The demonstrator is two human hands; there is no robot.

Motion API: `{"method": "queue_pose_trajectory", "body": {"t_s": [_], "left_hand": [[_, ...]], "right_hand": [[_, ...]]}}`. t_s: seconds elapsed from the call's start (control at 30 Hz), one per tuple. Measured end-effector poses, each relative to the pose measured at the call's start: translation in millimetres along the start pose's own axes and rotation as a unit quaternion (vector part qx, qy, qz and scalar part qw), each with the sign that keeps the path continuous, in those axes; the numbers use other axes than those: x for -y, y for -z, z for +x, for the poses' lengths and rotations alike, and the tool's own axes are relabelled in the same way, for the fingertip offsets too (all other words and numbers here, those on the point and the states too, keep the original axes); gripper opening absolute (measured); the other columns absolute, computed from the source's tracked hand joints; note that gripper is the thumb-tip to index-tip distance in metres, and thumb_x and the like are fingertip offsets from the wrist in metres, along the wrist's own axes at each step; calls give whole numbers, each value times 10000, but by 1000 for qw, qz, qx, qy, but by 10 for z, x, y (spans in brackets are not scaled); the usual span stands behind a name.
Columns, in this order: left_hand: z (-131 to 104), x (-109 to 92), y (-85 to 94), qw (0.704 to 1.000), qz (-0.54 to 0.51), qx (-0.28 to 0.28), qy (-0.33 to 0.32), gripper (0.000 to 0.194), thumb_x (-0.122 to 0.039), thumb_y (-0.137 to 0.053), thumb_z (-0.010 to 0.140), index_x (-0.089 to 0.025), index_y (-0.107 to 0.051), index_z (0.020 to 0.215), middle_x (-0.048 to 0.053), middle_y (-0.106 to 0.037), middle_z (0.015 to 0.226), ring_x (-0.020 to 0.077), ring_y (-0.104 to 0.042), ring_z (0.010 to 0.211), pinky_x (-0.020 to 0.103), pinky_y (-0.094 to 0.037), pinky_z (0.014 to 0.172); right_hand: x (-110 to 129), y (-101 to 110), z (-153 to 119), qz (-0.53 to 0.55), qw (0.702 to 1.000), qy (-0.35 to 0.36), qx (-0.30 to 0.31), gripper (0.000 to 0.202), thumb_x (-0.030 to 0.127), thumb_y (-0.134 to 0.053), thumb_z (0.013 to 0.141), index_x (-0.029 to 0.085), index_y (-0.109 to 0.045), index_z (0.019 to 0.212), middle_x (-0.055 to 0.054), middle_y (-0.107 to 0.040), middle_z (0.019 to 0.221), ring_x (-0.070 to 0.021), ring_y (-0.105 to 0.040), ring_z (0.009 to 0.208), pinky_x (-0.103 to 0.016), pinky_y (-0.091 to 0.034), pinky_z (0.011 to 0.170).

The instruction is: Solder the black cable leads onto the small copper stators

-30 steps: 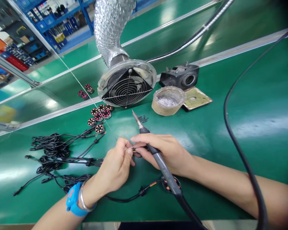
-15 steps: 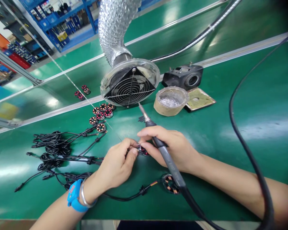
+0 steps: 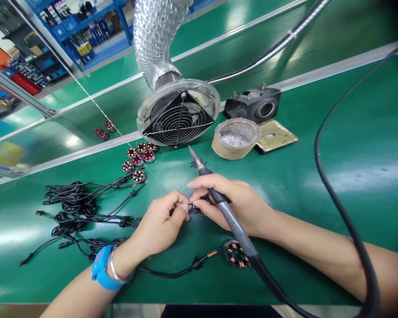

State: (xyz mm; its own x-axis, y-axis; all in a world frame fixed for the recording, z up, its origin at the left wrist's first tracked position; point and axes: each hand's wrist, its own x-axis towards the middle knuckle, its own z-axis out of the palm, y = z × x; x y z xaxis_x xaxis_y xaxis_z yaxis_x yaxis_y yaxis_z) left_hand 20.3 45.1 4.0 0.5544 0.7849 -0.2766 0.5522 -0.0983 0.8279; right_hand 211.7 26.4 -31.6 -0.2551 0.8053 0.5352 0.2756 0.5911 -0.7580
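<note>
My right hand (image 3: 230,203) is closed round a soldering iron (image 3: 230,216), its tip pointing up and away from me. The thumb and forefinger of that hand also meet at a small motor stator (image 3: 197,210), mostly hidden behind the fingers. Pinched shut at the stator's left side, my left hand (image 3: 162,221) holds what look like thin wires, largely covered by the fingertips. Solder wire (image 3: 155,176) runs down toward the left fingers. Nearer to me lies another stator (image 3: 237,254) with copper coils, joined to a black cable (image 3: 169,274).
A fume extractor fan (image 3: 179,121) hangs ahead on a foil duct (image 3: 155,39). Right of it stand a round tub (image 3: 235,138), a yellow sponge (image 3: 278,136) and a black iron stand (image 3: 255,104). Several stators (image 3: 137,159) and bundled cables (image 3: 76,198) lie left. The iron's cord (image 3: 334,190) loops at right.
The iron's tip has shifted slightly left and down. Both hands stay together at the small stator, with only slight finger movement.
</note>
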Motion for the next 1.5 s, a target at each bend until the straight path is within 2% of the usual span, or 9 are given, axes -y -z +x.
{"method": "queue_pose_trajectory", "body": {"t_s": [0.27,0.43,0.57,0.7,0.83,0.97,1.07,1.23,1.5], "left_hand": [[4,23,-1,1000,-15,-1,10,157,-209,-445,925,-183,-549,811,-29,-614,715,110,-520,668,229,-384,656],[34,45,-7,996,-81,8,37,225,-292,-458,932,-176,-543,758,-28,-602,674,96,-469,604,217,-357,596],[51,43,-25,991,-122,7,56,153,-259,-487,900,-176,-541,784,-45,-575,609,92,-473,581,207,-358,590],[45,32,-35,991,-111,-6,76,123,-226,-490,875,-175,-544,777,-51,-568,588,87,-462,556,202,-346,565],[48,29,-29,992,-101,-9,78,129,-210,-481,866,-176,-546,759,-51,-569,585,84,-459,547,200,-342,557],[58,33,-21,991,-108,-3,77,138,-221,-485,867,-175,-548,753,-49,-570,589,85,-465,553,202,-343,557],[59,38,-20,991,-112,-3,77,133,-211,-482,863,-173,-550,755,-49,-567,588,83,-463,552,202,-339,557],[61,58,-23,988,-134,-3,78,133,-222,-485,866,-175,-539,755,-54,-552,582,75,-411,516,203,-313,528],[65,106,-38,983,-171,-4,70,205,-321,-501,902,-175,-526,761,-53,-534,591,60,-337,477,198,-276,499]], "right_hand": [[-12,8,-24,13,1000,-18,11,328,88,-562,876,215,-488,1169,26,-708,818,-82,-670,672,-176,-536,666],[-8,-13,-19,-24,1000,18,-3,299,80,-537,874,210,-503,1140,22,-666,821,-72,-640,674,-162,-520,669],[-5,4,-9,-45,998,31,-9,298,91,-549,859,220,-507,1125,20,-670,833,-76,-646,672,-164,-521,658],[-9,53,-13,-52,999,13,-7,340,80,-567,842,205,-510,1152,2,-698,871,-83,-663,671,-172,-534,662],[60,143,-22,-50,999,-10,-18,293,103,-526,910,206,-548,1184,10,-715,857,-82,-677,675,-178,-544,666],[193,251,-27,-90,994,-47,-47,345,153,-527,933,208,-552,1272,18,-698,778,-90,-667,622,-171,-522,563],[231,234,-25,-98,992,-57,-58,296,109,-541,908,210,-599,1180,15,-704,823,-71,-657,621,-151,-514,591],[165,47,-5,-84,995,-53,13,171,81,-589,805,198,-596,930,30,-665,774,-70,-603,612,-165,-481,603],[131,-25,65,-29,992,-113,43,246,67,-541,770,204,-530,975,51,-641,716,-71,-560,558,-177,-444,585]]}}
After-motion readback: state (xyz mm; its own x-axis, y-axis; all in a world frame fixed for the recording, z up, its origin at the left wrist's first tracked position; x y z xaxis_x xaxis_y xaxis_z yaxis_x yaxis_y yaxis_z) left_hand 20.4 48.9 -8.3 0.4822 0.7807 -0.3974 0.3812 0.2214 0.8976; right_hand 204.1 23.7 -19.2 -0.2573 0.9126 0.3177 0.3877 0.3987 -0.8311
